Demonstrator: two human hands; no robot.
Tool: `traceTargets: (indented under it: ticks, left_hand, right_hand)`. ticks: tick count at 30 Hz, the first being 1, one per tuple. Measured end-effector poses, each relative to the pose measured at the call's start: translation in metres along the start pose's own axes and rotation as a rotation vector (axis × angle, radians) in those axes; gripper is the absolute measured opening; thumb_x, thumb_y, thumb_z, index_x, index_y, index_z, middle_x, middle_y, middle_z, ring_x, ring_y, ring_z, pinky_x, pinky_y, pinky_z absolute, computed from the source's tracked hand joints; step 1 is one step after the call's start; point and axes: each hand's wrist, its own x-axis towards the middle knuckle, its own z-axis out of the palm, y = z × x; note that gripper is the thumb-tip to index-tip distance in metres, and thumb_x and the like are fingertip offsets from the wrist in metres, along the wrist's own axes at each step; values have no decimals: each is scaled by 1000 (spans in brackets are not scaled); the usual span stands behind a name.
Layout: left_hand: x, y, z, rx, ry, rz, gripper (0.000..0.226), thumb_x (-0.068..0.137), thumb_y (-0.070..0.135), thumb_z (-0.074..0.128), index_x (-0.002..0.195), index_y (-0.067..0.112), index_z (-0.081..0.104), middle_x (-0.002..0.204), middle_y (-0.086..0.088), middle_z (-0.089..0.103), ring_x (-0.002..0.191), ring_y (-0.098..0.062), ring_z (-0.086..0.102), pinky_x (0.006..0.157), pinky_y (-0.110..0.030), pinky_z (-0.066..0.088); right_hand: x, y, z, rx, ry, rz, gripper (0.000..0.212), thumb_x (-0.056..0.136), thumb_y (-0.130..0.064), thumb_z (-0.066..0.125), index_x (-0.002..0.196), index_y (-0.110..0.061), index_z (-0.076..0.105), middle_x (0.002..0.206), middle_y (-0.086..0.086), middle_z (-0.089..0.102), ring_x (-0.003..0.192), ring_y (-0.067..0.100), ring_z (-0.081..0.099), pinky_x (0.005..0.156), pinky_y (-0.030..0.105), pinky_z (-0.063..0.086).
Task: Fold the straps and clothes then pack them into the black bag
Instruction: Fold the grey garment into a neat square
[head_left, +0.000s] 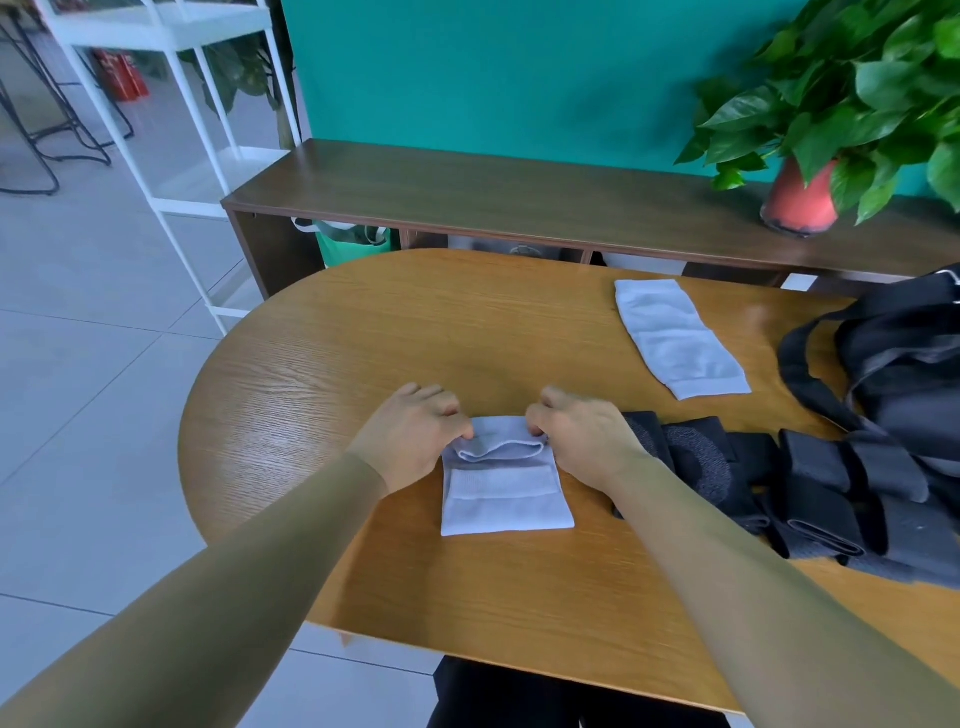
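White cloth (506, 499) — left hand (410, 431) pinches one raised corner, right hand (582, 441) beside it the other, likely to fold it over.

Both hands on a white sleeve (506, 483) on the wooden table (363, 338). Left hand (413, 434) and right hand (582, 436) pinch its far edge, cloth bunched up btwn the fingers. Just right of the right fingers: black straps (810, 493), then the black bag (904, 374). Another white sleeve (678, 338) lies flat beyond, well apart.
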Motion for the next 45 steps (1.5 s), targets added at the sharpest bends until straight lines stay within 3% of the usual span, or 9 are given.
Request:
traceTargets:
  ticks: [9, 12, 15, 18, 22, 29, 32, 37, 45]
  left_hand:
    - [-6, 12, -15, -271, 181, -231, 38, 75, 0, 55, 101, 20, 73, 107, 2, 69, 99, -23, 63, 78, -37, 42]
    - [-4, 42, -20, -423, -63, -358, 44, 95, 12, 40, 137, 21, 49, 150, 2, 39, 141, -15, 29, 111, -39, 19]
    - [-18, 62, -14, -311, -359, -258, 68, 92, 48, 5, 152, 19, 16, 161, 4, 5, 146, -4, -3, 117, -33, -6]
    - [-35, 67, -7, -200, -449, -205, 77, 86, 58, -9, 152, 18, -5, 159, 6, -13, 141, -3, -21, 117, -35, -15]
    - [-43, 72, -2, -98, -431, -188, 65, 89, 53, -8, 144, 20, -19, 154, 7, -22, 140, -7, -26, 115, -34, -19]
    - [-49, 68, -6, -79, -340, -143, 67, 94, 52, -4, 150, 16, -9, 160, 3, -8, 144, -8, -16, 117, -38, -17]
    - [-61, 69, -6, -82, -123, -39, 70, 99, 57, 16, 151, 12, 17, 158, -3, 19, 147, -12, 9, 117, -43, 0]
    - [-72, 68, -12, -71, -100, 14, 61, 82, 45, 43, 136, 17, 52, 145, -2, 47, 137, -11, 37, 114, -48, 7]
    - [-68, 65, -19, -175, -177, -70, 62, 83, 35, 29, 142, 26, 43, 151, 8, 36, 141, -2, 24, 118, -40, -5]
  right_hand:
    - [-9, -13, -10, 227, 129, 160, 41, 82, 9, 49, 107, -18, 68, 113, -5, 59, 101, 18, 55, 70, 26, 40]
    - [-16, -32, -15, 335, 68, 169, 41, 91, 1, 44, 124, -18, 58, 126, -3, 58, 114, 21, 52, 85, 30, 43]
    - [-33, -43, -12, 326, -66, 130, 29, 99, -12, 35, 121, -17, 53, 122, -1, 59, 113, 25, 52, 81, 29, 38]
    - [-48, -45, -2, 254, -201, 80, 45, 104, -26, 24, 147, -12, 30, 155, -2, 27, 143, 14, 21, 116, 26, 16]
    - [-61, -51, 11, 120, -252, 68, 54, 104, -35, 12, 152, -17, -4, 159, -4, -14, 145, 7, -13, 120, 29, -5]
    - [-63, -54, 7, 77, -249, 88, 54, 104, -36, 11, 152, -16, -2, 159, -2, -11, 146, 8, -11, 120, 31, -5]
    - [-71, -56, 1, 254, -189, 95, 54, 104, -37, 16, 153, -18, 3, 160, -2, -6, 146, 7, -7, 120, 29, -3]
    - [-91, -57, -9, 227, -50, -4, 65, 95, -35, 41, 152, -17, 15, 160, -1, 7, 146, 7, 4, 116, 20, -7]
    - [-91, -49, -8, 13, -171, -76, 65, 88, -19, 48, 150, -18, 25, 160, 4, 11, 147, 14, 7, 119, 27, -3]
